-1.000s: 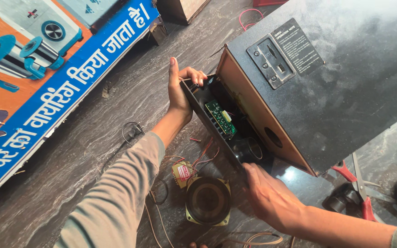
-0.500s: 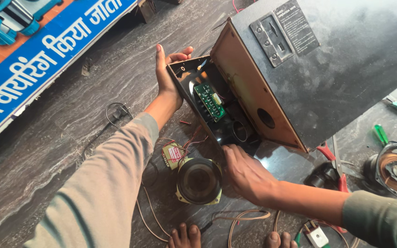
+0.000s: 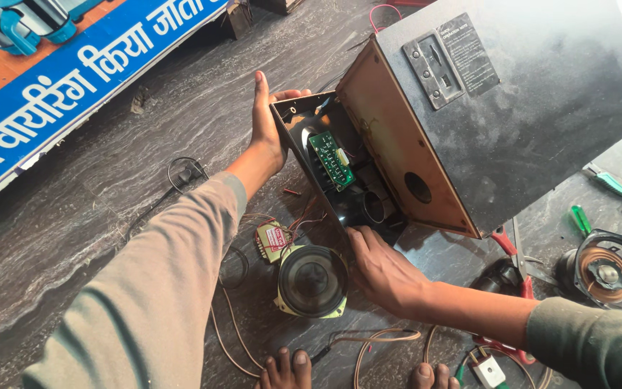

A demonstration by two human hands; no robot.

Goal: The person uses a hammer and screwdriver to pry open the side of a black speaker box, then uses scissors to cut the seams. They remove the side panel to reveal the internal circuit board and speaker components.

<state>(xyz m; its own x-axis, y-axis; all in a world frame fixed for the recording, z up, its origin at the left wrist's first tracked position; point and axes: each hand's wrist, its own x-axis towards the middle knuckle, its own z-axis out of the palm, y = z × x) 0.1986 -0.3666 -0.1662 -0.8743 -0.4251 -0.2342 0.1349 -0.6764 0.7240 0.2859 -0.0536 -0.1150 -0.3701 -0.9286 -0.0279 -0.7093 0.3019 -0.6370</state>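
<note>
My left hand [image 3: 266, 122] grips the far top edge of a black front panel [image 3: 311, 130] that stands open from a large black speaker cabinet [image 3: 534, 115]. A small green circuit board [image 3: 331, 160] is fixed to the panel's inner face. At the panel's lower corner, beside a black port tube [image 3: 373, 207], my right hand [image 3: 383, 270] holds the bottom edge. The cabinet's brown wooden face [image 3: 397, 144] with a round hole is exposed. A loose round speaker driver [image 3: 312, 281] lies on the floor below the panel, wired to a small red and yellow transformer [image 3: 273, 239].
A blue and orange signboard [image 3: 73, 79] lies at the upper left on the dark stone floor. To the right are another speaker driver [image 3: 608, 272], red-handled pliers [image 3: 509, 248], a green screwdriver [image 3: 579, 218] and loose wires [image 3: 368, 346]. My toes [image 3: 286, 367] show at the bottom edge.
The view has drifted a little; both hands keep their hold on the black panel, which now stands slightly farther open from the cabinet's wooden face.
</note>
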